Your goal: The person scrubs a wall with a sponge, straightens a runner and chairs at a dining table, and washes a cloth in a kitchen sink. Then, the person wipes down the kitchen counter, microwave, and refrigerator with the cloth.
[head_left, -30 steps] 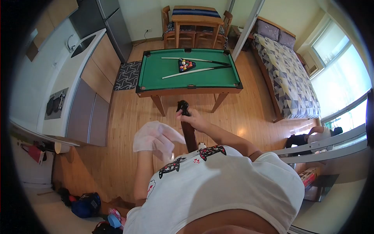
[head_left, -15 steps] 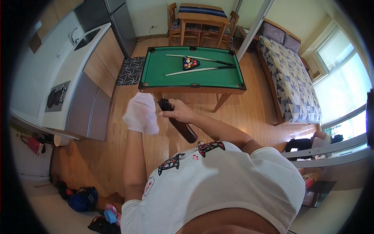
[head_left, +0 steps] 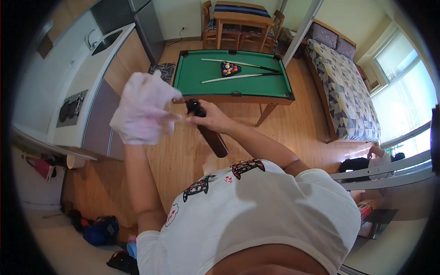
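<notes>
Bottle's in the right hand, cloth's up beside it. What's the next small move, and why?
I'd probably ease the cloth toward the black top of the bottle: the right hand grips the bottle near that top, and the cloth is raised close by, loosely bunched.
</notes>
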`<state>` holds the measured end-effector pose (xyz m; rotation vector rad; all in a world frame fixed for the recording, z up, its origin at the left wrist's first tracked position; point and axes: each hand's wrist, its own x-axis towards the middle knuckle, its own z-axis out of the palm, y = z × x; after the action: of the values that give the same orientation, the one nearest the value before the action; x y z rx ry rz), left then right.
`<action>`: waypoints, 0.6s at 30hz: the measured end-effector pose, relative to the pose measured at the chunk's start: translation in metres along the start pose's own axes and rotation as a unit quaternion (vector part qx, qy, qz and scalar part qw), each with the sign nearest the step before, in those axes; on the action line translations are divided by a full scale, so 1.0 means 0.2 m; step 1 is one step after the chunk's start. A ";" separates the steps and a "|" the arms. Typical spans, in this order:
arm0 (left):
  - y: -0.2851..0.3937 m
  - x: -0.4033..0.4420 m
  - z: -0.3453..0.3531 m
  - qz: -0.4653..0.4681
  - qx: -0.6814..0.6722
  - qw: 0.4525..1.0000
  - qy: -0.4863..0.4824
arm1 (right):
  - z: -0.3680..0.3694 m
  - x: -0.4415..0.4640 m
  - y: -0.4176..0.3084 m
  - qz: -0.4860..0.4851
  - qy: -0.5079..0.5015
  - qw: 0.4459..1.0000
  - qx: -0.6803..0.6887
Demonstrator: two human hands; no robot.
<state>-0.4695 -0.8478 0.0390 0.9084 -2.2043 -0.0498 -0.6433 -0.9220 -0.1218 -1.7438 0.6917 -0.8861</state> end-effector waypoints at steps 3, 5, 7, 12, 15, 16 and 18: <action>-0.12 -0.15 0.00 -0.056 0.191 0.978 0.067 | 0.05 -0.09 0.00 0.079 0.006 0.996 -0.039; -0.31 -0.30 0.07 -0.199 0.122 0.962 0.140 | 0.10 -0.10 0.11 0.088 0.013 0.994 -0.068; -0.51 -0.44 0.15 -0.272 0.085 0.943 0.175 | 0.13 -0.09 0.13 0.079 -0.027 0.995 -0.046; -0.49 -0.45 0.13 -0.393 -0.248 0.856 0.229 | 0.25 0.17 -0.03 -0.015 -0.043 0.993 -0.110; -0.33 -0.32 0.04 -0.472 -0.470 0.693 0.277 | 0.30 0.37 -0.17 -0.072 -0.026 0.994 -0.076; -0.45 -0.38 0.07 -0.476 -0.467 0.691 0.280 | 0.32 0.43 -0.19 -0.073 -0.034 0.996 -0.029; -0.79 -0.52 0.13 -0.452 -0.532 0.692 0.187 | 0.36 0.52 -0.11 -0.057 -0.047 0.997 -0.025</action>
<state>-0.3429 -0.9073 -0.0923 1.0220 -0.8246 -1.3256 -0.5242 -0.9595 -0.0910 -1.8726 0.5612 -0.8654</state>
